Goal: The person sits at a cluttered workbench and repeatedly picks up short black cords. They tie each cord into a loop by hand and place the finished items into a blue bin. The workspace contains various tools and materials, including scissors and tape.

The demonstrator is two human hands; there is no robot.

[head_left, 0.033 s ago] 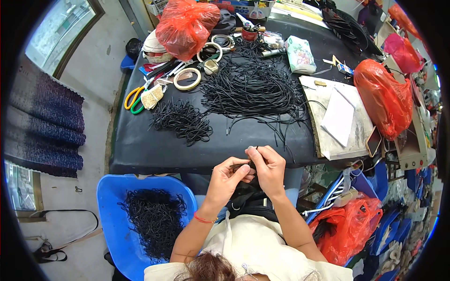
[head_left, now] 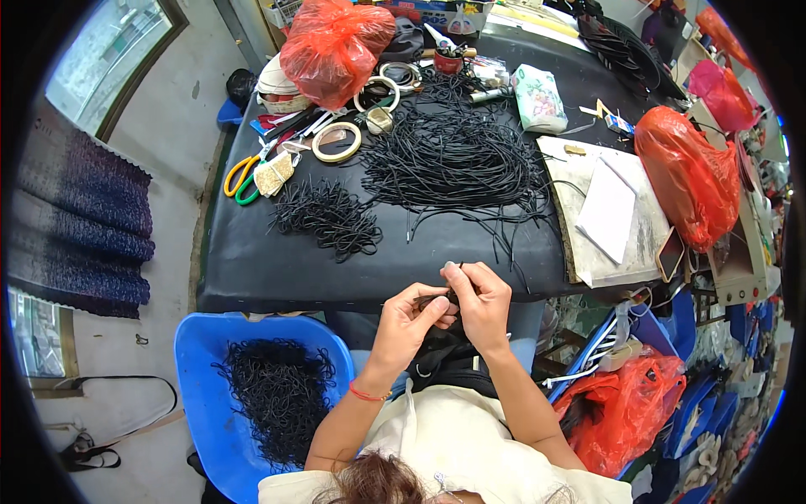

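Close together at the table's front edge, my left hand (head_left: 407, 326) and my right hand (head_left: 484, 308) pinch a short black cord (head_left: 426, 299). Dark bits of it show between the fingers; most is hidden by them. Beyond my hands, a large heap of long black cords (head_left: 457, 160) spreads over the black table (head_left: 437, 265). To its left lies a smaller tangle of black cord pieces (head_left: 327, 220). Below the table on the left, a blue tub (head_left: 186, 370) holds a pile of black cord loops (head_left: 275, 395).
Scissors (head_left: 241, 179) with yellow and green handles and a tape roll (head_left: 337, 156) lie at the left. A red bag (head_left: 336, 50) stands behind them. A worn board (head_left: 561, 202) with white paper (head_left: 606, 210), a phone (head_left: 669, 254) and another red bag (head_left: 688, 172) are at right.
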